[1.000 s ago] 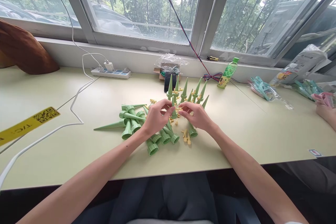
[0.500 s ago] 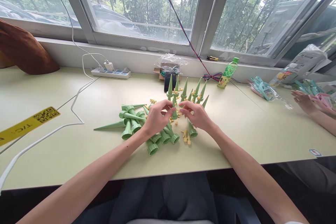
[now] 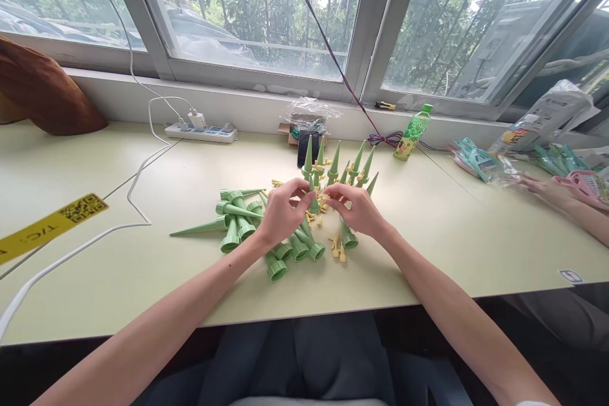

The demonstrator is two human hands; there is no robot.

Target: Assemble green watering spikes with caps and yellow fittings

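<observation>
My left hand pinches a green plastic spike that points upward, over the middle of the table. Just right of it, my right hand has thumb and fingertips brought together on something too small to make out. Behind both hands, several green spikes stand upright with small yellow pieces on them. Loose green spikes lie heaped at the left, some partly behind my left hand. Small yellow pieces lie in front of my right hand, beside a green spike lying with its wide end toward me.
Along the window side are a white power strip, a dark phone and a green bottle. A white cable crosses the left. At the right, another person's hand is near a pink plastic item and teal ones.
The green spike in my left hand has shifted slightly left and tilted. My right hand has barely moved. At the right, the other person's hand has moved lower and touches clear plastic.
</observation>
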